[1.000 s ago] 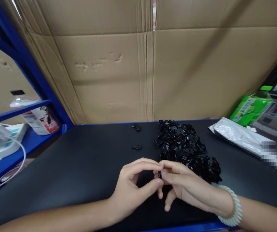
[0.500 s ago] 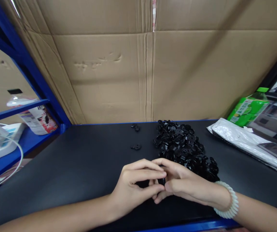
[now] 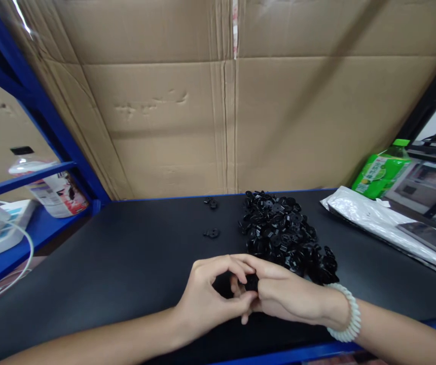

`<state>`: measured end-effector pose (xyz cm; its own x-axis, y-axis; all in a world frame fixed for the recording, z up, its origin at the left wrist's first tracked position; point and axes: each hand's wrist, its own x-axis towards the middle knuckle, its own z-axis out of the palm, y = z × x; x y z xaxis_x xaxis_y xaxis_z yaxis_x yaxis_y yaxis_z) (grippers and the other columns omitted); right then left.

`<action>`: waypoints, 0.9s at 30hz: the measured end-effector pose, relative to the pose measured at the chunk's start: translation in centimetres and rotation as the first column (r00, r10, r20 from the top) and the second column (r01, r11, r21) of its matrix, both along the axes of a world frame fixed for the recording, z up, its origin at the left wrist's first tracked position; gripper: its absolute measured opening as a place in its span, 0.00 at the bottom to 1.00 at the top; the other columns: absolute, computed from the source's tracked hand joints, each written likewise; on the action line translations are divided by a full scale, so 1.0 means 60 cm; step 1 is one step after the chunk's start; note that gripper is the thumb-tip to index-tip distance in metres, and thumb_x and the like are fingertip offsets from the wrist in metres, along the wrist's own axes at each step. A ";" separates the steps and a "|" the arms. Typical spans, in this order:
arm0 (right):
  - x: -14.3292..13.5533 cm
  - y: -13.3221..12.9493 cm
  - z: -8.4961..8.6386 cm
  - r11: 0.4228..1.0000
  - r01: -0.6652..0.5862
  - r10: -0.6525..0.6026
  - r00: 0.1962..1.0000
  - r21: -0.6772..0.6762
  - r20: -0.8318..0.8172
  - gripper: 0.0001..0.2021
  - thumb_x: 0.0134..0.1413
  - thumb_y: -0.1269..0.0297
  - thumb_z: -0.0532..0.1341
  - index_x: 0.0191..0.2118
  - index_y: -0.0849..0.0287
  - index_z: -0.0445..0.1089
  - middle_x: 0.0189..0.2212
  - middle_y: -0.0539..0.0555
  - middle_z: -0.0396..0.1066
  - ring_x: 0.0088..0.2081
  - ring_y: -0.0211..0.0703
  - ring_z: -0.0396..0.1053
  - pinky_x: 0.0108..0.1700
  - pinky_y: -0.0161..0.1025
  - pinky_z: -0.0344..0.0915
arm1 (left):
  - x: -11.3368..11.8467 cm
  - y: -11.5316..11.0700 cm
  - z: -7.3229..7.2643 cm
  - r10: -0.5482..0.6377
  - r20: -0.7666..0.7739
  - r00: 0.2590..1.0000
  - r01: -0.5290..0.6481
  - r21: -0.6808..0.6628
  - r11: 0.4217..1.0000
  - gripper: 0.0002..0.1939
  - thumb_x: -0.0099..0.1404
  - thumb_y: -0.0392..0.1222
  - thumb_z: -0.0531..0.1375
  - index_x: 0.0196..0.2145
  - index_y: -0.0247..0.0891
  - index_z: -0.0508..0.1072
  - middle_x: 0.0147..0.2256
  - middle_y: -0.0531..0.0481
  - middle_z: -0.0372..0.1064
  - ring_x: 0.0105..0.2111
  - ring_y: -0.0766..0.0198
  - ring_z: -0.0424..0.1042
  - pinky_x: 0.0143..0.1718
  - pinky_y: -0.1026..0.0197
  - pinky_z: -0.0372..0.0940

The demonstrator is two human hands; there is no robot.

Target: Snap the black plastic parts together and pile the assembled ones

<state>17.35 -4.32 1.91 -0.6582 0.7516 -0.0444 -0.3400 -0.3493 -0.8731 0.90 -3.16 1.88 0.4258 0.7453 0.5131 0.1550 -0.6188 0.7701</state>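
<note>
Between my two hands sits a small black plastic part [image 3: 251,282], mostly covered by fingers. My left hand [image 3: 214,289] pinches it from the left with thumb and fingertips. From the other side my right hand [image 3: 282,289] closes round it, its thumb bent against the part; a pale coiled band circles that wrist. Just beyond the right hand lies a heap of black plastic parts [image 3: 279,223], round with holes and small tabs. Farther left, one loose black part [image 3: 212,233] rests on the dark tabletop [image 3: 126,263], and a small loose cluster [image 3: 211,203] lies near the back edge.
Cardboard sheets [image 3: 157,132] wall off the back. At right are a white plastic bag [image 3: 358,205], a phone-like dark slab [image 3: 431,238] and a green bottle [image 3: 379,172]. A blue frame at left holds a labelled bottle [image 3: 56,190] and a power strip [image 3: 20,218] with a white cable.
My fingers have shifted round the small black part, and the right thumb is now bent in more tightly. The view has tilted and moved slightly; the heap and loose parts look unchanged.
</note>
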 end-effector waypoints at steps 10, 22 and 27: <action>-0.007 -0.004 -0.005 0.985 0.152 -0.149 0.988 -0.086 0.038 0.27 0.34 0.75 0.55 0.47 0.56 0.66 0.37 0.49 0.67 0.41 0.39 0.63 0.45 0.36 0.56 | 0.008 0.002 -0.010 0.141 -0.051 0.989 -0.110 0.392 0.913 0.10 0.49 0.27 0.63 0.30 0.37 0.74 0.20 0.56 0.71 0.17 0.71 0.69 0.22 0.71 0.65; -0.006 0.008 0.000 0.964 0.150 -0.164 0.985 0.220 0.048 0.23 0.54 0.73 0.54 0.56 0.55 0.54 0.35 0.50 0.59 0.33 0.37 0.61 0.37 0.41 0.63 | 0.001 0.030 -0.005 0.117 0.243 0.963 -0.052 -0.261 0.964 0.06 0.65 0.36 0.58 0.38 0.37 0.75 0.26 0.52 0.76 0.26 0.65 0.77 0.29 0.65 0.73; 0.015 0.008 0.028 0.727 0.093 -0.479 0.778 0.680 0.407 0.16 0.56 0.76 0.50 0.50 0.57 0.56 0.37 0.52 0.62 0.33 0.38 0.62 0.39 0.41 0.63 | 0.002 0.042 -0.005 0.192 0.263 0.945 -0.107 -0.306 0.946 0.04 0.62 0.38 0.62 0.35 0.36 0.73 0.34 0.49 0.73 0.36 0.63 0.75 0.40 0.63 0.72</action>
<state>18.25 -3.82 3.57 -0.4146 0.8839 0.2162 0.2461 0.3376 -0.9086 1.01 -0.62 1.56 0.1650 0.9208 0.3534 -0.0241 -0.3544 0.9348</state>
